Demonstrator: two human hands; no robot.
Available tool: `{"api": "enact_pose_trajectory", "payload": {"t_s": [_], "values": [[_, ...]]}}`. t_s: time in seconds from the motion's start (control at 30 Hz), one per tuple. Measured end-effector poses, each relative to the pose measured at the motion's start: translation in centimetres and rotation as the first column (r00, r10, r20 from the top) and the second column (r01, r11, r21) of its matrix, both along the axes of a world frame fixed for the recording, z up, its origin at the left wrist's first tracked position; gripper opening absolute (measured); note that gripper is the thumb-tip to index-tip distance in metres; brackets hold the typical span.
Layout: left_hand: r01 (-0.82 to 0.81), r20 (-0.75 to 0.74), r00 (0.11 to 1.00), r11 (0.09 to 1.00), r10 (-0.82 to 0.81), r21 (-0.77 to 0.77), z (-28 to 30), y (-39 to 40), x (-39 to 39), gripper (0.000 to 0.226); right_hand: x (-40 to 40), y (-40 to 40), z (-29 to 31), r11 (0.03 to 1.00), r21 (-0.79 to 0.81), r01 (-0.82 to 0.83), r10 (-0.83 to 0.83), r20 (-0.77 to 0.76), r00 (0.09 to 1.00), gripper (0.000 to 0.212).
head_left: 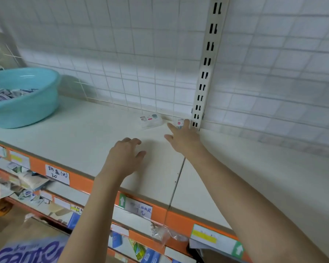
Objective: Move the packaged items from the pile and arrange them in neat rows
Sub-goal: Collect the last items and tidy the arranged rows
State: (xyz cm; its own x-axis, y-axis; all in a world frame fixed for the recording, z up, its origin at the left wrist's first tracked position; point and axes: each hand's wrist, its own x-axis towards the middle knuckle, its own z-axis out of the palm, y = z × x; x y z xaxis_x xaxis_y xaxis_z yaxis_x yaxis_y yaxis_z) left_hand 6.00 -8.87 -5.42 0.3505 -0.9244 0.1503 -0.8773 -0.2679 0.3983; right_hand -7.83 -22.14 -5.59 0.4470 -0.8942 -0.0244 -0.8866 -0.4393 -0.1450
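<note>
A turquoise basin point(27, 111) at the left of the white shelf point(84, 133) holds a pile of small packaged items point(10, 93). Two white packets lie at the back of the shelf by the wire grid: one point(150, 120) flat on its own, the other point(179, 122) beside the slotted upright. My right hand point(182, 138) reaches to that second packet, fingers spread and touching it; whether they grip it is unclear. My left hand point(126, 156) hovers over the bare shelf in front, fingers curled apart, holding nothing.
A slotted metal upright point(205, 73) stands at the back against the wire grid. The shelf's orange front edge point(95, 184) carries paper price labels. Lower shelves point(32, 186) hold scattered packets and boxes.
</note>
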Motion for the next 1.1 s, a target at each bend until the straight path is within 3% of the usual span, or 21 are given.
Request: {"api": "enact_pose_trajectory", "payload": {"t_s": [0.1,0.27,0.43,0.57,0.7,0.93,1.1], "values": [[-0.001,-0.017,1.000,1.000,0.001,-0.007,-0.2,-1.3,0.7,0.042,0.6,-0.3,-0.3,1.000,-0.009,0.000,0.000,-0.021,1.000,0.046],[0.030,0.028,0.999,0.999,-0.029,-0.014,0.7,-6.0,1.2,0.051,-1.7,1.3,0.3,0.996,-0.062,-0.063,0.072,0.174,0.982,0.035],[0.026,0.125,0.991,0.992,-0.041,0.120,1.6,-11.1,2.0,0.063,-5.1,3.4,1.2,0.993,-0.100,-0.060,0.083,0.239,0.967,0.039],[-0.058,0.076,0.996,0.976,0.043,0.211,0.5,-12.2,2.1,0.059,-7.8,4.5,1.6,0.993,-0.117,-0.028,0.065,0.326,0.943,0.044],[-0.087,0.075,0.994,0.988,0.078,0.128,-0.2,-11.5,0.6,0.057,-10.5,5.5,1.8,0.985,-0.169,-0.032,0.096,0.382,0.919,0.056],[-0.079,-0.085,0.993,0.997,0.080,0.007,0.9,-6.4,-7.6,0.053,-16.3,8.9,2.1,0.964,-0.267,0.000,0.159,0.574,0.804,0.065],[-0.015,-0.284,0.955,0.946,-0.082,-0.323,2.1,-1.6,-18.2,0.047,-24.0,11.1,1.6,0.940,-0.280,0.196,0.068,0.714,0.697,0.044]]}}
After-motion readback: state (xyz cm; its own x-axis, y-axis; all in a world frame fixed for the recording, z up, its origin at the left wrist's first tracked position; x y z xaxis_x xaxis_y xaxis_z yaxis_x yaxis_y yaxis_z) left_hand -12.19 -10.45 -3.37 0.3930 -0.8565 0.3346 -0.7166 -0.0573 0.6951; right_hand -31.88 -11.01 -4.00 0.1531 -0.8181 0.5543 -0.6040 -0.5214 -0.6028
